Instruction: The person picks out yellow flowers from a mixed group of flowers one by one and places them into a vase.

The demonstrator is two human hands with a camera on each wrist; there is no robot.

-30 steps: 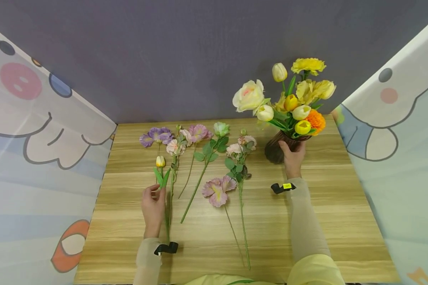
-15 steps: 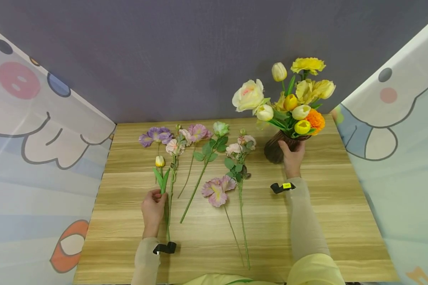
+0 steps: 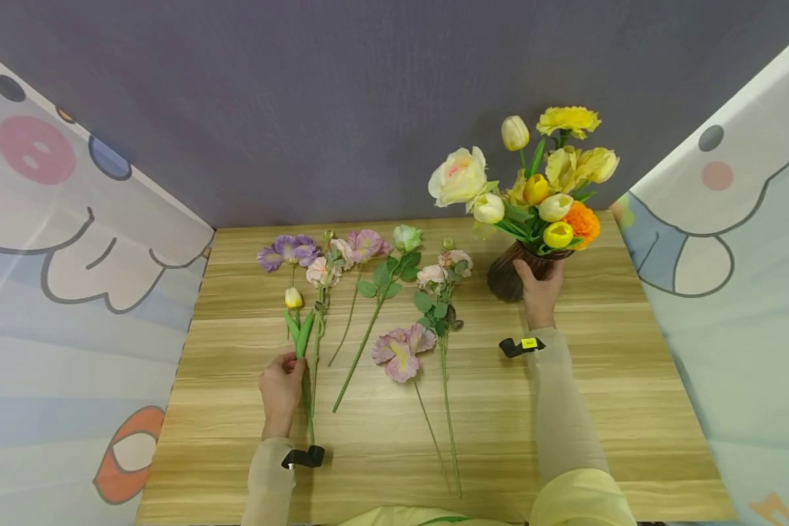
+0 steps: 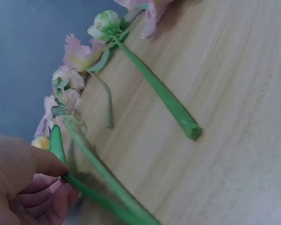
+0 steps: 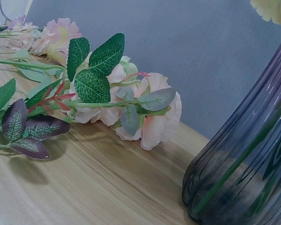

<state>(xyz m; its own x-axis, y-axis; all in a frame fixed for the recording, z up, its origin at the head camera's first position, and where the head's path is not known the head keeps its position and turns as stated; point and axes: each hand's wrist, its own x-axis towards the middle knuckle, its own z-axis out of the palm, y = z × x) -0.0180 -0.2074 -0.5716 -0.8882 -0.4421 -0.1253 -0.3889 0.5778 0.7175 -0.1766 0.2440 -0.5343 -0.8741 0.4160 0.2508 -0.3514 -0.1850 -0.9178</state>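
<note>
My left hand (image 3: 280, 387) pinches the green stem of a white-and-yellow tulip (image 3: 294, 298) just under its leaves, at the left of the table. In the left wrist view, thumb and fingers (image 4: 49, 161) close on that stem, while the hand hides most of the bloom. On the right, my right hand (image 3: 541, 288) grips the neck of a dark ribbed glass vase (image 3: 505, 276), which leans. Yellow, white and orange flowers (image 3: 555, 208) fill it. The right wrist view shows the see-through vase (image 5: 239, 164) with stems inside; only a bit of the hand appears at the edge.
Between the hands lie a purple flower (image 3: 289, 252), a pink flower (image 3: 366, 245), a pale green rose (image 3: 408, 238), a mauve flower (image 3: 401, 352) and pale pink sprays (image 3: 443, 270). A grey wall (image 3: 342, 109) stands behind the wooden table (image 3: 624, 409).
My left hand has shifted slightly down the tulip's stem, uncovering the leaf bases, and the bloom has turned a little. The right hand and the vase have stayed in place.
</note>
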